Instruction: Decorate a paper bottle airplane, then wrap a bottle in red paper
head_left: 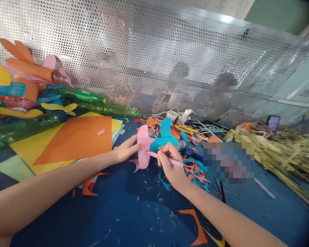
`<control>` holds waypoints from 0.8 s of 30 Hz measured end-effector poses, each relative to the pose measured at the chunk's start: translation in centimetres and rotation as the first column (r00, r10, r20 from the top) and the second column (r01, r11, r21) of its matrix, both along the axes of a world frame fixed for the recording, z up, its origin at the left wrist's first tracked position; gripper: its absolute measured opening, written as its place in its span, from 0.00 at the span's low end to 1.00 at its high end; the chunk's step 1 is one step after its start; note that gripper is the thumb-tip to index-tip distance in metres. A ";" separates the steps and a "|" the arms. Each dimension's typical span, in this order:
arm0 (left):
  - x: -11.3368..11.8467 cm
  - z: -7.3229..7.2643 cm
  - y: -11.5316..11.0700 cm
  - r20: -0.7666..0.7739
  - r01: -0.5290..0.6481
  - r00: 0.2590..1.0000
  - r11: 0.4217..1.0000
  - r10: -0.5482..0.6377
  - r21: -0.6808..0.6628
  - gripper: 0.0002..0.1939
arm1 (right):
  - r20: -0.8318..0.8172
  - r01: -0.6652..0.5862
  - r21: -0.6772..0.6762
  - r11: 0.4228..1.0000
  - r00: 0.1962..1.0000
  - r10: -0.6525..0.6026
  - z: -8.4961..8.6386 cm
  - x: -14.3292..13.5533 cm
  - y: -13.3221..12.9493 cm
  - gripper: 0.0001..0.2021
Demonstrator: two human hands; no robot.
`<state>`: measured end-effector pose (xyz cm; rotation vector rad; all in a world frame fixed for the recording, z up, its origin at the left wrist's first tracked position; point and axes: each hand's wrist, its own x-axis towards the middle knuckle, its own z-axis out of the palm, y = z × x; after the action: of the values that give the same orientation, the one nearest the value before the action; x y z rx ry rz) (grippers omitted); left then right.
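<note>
My left hand (127, 148) pinches the edge of a pink paper propeller (143, 145), with the thumb in front and some fingers hidden behind it. In my right hand (171, 164) is a pink marker (173, 162), its tip at the propeller's lower middle. Directly behind and to the right lies a small bottle wrapped in blue paper (164, 143), with an upright blue fin (166, 127); the bottle's clear neck shows beyond my right hand. A pink paper piece with pointed ends (135, 164) sticks out below the propeller.
Orange (79, 137) and yellow paper sheets lie at left, a small pink cap (100, 132) on top. Finished paper-and-bottle planes (31, 73) and green bottles (84, 96) stand behind. Paper scraps (195, 171), dried corn husks (262, 147) and a phone (273, 124) are at right. A perforated metal screen (144, 51) rises behind.
</note>
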<state>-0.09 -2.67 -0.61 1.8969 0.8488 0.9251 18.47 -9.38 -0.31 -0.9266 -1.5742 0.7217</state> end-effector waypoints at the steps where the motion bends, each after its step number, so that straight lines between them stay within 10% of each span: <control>1: 0.0 0.0 0.0 -0.003 -0.005 1.000 1.000 0.005 -0.003 0.26 | 0.008 -0.005 -0.011 1.000 1.000 0.005 0.0 0.0 0.0 0.12; 24: 0.0 0.0 -0.1 0.029 -0.010 1.000 1.000 0.011 -0.011 0.25 | 0.057 -0.026 -0.009 1.000 0.998 0.026 0.0 -0.1 -0.1 0.11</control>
<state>-0.06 -2.79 -0.64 1.8670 0.8458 0.9503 18.42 -9.52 -0.26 -0.9419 -1.6370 0.7264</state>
